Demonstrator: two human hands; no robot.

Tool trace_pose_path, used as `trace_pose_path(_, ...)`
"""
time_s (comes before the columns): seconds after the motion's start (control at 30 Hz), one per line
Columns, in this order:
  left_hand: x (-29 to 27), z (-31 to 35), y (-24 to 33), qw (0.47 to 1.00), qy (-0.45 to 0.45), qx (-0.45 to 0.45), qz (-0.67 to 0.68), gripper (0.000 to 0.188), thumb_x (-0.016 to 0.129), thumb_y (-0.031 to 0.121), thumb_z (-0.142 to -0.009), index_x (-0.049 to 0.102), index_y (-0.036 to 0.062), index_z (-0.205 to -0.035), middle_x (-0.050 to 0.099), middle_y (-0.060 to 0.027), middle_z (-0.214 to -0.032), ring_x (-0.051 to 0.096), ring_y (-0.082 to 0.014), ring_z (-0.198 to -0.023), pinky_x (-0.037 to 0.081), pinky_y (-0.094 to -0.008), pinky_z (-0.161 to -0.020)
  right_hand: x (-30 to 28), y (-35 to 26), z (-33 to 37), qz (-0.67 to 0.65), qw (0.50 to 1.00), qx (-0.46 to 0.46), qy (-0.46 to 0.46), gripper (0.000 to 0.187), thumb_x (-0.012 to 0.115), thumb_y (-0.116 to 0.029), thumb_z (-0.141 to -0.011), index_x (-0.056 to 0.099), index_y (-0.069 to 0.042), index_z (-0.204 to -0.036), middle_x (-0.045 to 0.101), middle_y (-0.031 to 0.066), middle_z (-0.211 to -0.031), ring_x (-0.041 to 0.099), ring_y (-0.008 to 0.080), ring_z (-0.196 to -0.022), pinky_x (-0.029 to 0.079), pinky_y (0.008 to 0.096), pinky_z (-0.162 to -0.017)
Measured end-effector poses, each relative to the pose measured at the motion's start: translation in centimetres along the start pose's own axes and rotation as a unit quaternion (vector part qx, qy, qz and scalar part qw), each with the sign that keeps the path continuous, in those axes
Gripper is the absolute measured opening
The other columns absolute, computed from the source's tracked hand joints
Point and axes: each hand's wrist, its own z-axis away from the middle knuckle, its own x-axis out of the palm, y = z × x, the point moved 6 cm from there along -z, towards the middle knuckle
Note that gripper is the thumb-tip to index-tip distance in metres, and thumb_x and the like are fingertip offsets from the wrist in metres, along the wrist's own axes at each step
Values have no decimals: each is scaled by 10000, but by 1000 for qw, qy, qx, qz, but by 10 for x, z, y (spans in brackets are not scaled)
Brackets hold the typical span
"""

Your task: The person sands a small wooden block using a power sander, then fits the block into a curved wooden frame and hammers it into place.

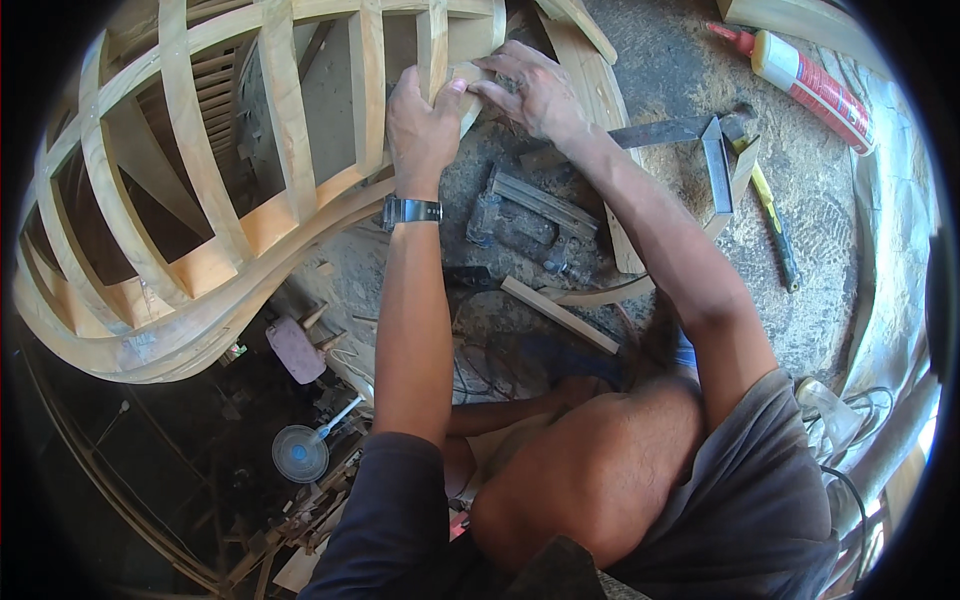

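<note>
A large curved wooden frame (200, 160) with many slats fills the upper left. My left hand (422, 135), with a dark wristwatch, is closed around the lower part of a slat at the frame's right end, its thumb on top. Across from it, my right hand (535, 95) has its fingers bent and pinched against the pale wooden end piece (470, 112) at that corner. The tips of the right fingers partly cover the wood, so their exact grip is hard to see. Below both hands, a metal clamp (540, 205) lies on the dusty floor.
A glue bottle (815, 90) with a red tip lies at the upper right. Near it are a hammer (775, 220) with a yellow and black handle and a metal square (717, 165). A wooden plank (612, 185) passes under my right forearm. A loose stick (560, 315) and small fan (300, 453) lie nearer.
</note>
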Motion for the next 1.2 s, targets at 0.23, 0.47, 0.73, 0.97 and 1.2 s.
trace_pose_path(0.23,-1,3,1,1000,18,6,6,371,761,277,-899,681,4,-1137,739,-188,-1027,709,-335,-952,524,-424,-878,-5,-1,-6,18,999,-35,-37,331,693,-304,-951,712,-85,-1199,640,102,-1063,660,309,-1009,540,417,-900)
trace_pose_path(0.47,1,3,5,999,16,4,27,379,778,226,-882,668,-16,-1153,728,-220,-1027,707,-373,-963,528,-436,-882,1,13,-17,7,997,-13,-72,345,642,-325,-995,723,-161,-1288,614,123,-1068,636,318,-995,519,440,-905)
trace_pose_path(0.73,0,4,2,999,28,8,13,374,773,274,-883,697,10,-1136,745,-185,-1000,716,-317,-928,531,-409,-858,-16,3,-24,-41,993,-56,-95,275,679,-214,-942,753,-143,-1197,509,138,-1004,517,303,-1065,458,389,-915)
trace_pose_path(0.97,-1,3,3,999,16,4,39,370,743,160,-844,665,-14,-1162,725,-214,-1024,705,-363,-946,523,-436,-885,-3,18,-22,-58,995,-24,-80,284,681,-277,-949,774,-167,-1194,526,132,-1017,515,312,-1010,443,415,-909)
trace_pose_path(1.2,4,2,2,998,49,16,38,408,757,225,-830,688,13,-1171,744,-174,-1024,709,-318,-942,524,-401,-887,13,52,-33,16,991,-80,-108,343,633,-375,-1018,738,-186,-1284,611,97,-1001,580,225,-885,501,372,-821)
